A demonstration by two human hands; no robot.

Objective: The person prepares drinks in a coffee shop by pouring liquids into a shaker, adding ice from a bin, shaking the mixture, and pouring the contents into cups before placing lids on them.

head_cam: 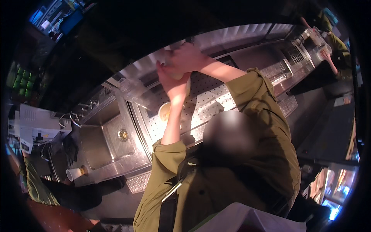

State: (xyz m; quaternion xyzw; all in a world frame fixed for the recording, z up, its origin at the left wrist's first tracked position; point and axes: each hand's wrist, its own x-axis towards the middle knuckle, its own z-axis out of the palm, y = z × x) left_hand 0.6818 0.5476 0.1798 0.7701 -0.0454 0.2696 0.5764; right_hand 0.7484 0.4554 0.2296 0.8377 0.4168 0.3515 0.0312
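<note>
My left hand (pixel 174 84) is wrapped around a pale container (pixel 178 76), mostly hidden by the fingers. My right hand (pixel 187 59) is just above, its fingers curled and blurred; what they grip, if anything, is hidden. Both hands are over a perforated metal drainboard (pixel 207 82). Partly behind my left forearm stands a cup (pixel 164 111) with light brown contents. To the left of my hands, clear plastic containers (pixel 132 88) stand in shadow near the sink edge.
A steel sink (pixel 105 145) with a tap (pixel 76 119) lies to the left; a white cup (pixel 74 174) sits on its near rim. A co-worker's hand (pixel 325 54) holds a container at far right. Another person's sleeve (pixel 39 185) shows at left. A dark ledge overhangs the back.
</note>
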